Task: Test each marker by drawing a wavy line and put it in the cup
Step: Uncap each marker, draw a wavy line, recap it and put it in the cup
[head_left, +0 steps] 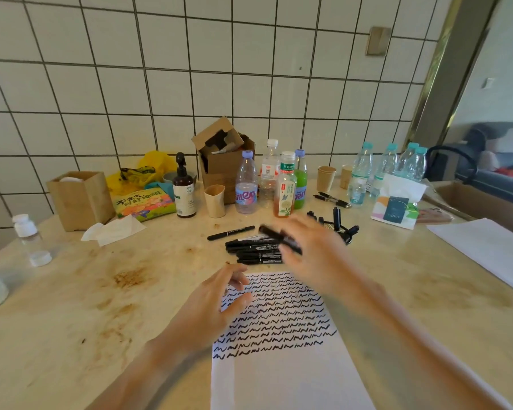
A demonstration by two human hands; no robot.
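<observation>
A white sheet (pixel 279 377) covered in rows of black wavy lines lies on the table in front of me. Beyond its top edge is a pile of several black markers (pixel 256 250), and one more marker (pixel 230 232) lies apart to the left. My right hand (pixel 311 247), blurred by motion, grips a black marker (pixel 274 233) above the pile. My left hand (pixel 216 303) hovers over the sheet's left edge with its fingers loosely bent, holding nothing. A black mesh cup (pixel 338 227) with markers standing in it is partly hidden behind my right hand.
Bottles (pixel 246 184), paper cups (pixel 326 178), a cardboard box (pixel 222 161), a wooden box (pixel 80 196), a pump bottle (pixel 184 190) and a tissue pack (pixel 397 207) line the back of the stained table (pixel 107 291). More white paper (pixel 492 250) lies at the right.
</observation>
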